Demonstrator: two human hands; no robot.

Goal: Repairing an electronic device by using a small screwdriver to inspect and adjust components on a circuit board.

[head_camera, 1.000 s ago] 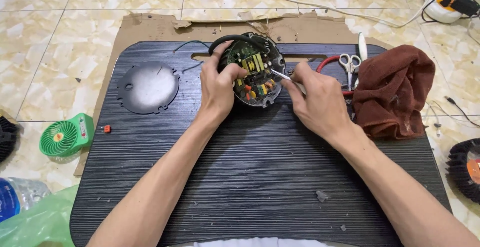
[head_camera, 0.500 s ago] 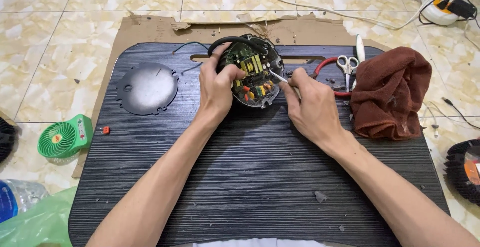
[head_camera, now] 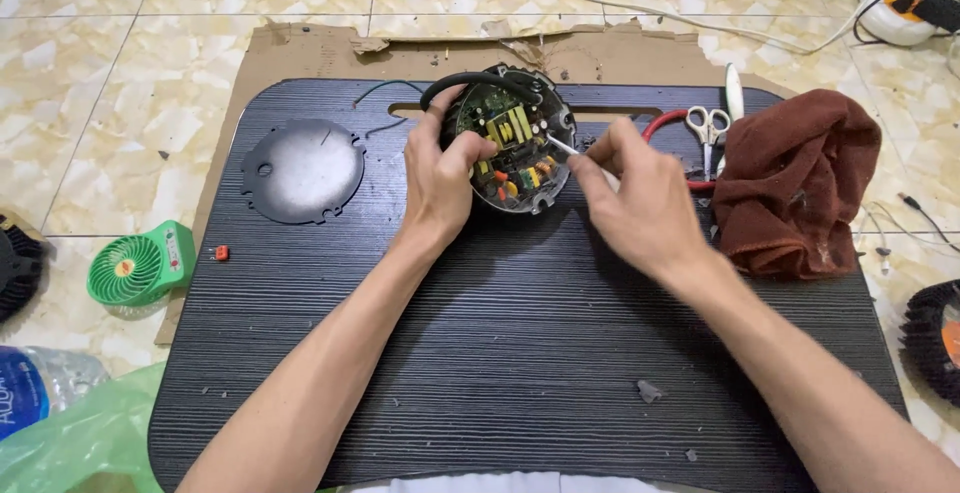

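Since a second ago your right hand (head_camera: 640,203) has slid a little toward the near side, while the slim metal tool (head_camera: 562,147) keeps its tip on the circuit board; your left hand (head_camera: 440,178) has barely shifted.

From the far left: one dark ribbed part (head_camera: 15,268) at the edge, one blue bottle (head_camera: 35,393), one green plastic bag (head_camera: 80,443) and one small green fan (head_camera: 135,265) lie on the tiled floor. One small orange piece (head_camera: 221,252) sits beside the fan.

On the black worktop (head_camera: 520,353), one round grey metal plate (head_camera: 303,170) lies left of your hands. Your left fingers are curled over the rim of one round open device (head_camera: 515,143), thumb pressed on its board; it sits at the far middle of the worktop, with a black cable looped over its far edge. Your right fingers are pinched closed around the tool's handle.

To the right lie one pair of scissors (head_camera: 707,128), one red-brown cloth (head_camera: 795,183), and one more dark ribbed part (head_camera: 935,338) at the right edge.

The risk I judge here: the tool tip could slip across the crowded components and bridge or break one, if you press hard or the device rocks under your left hand.
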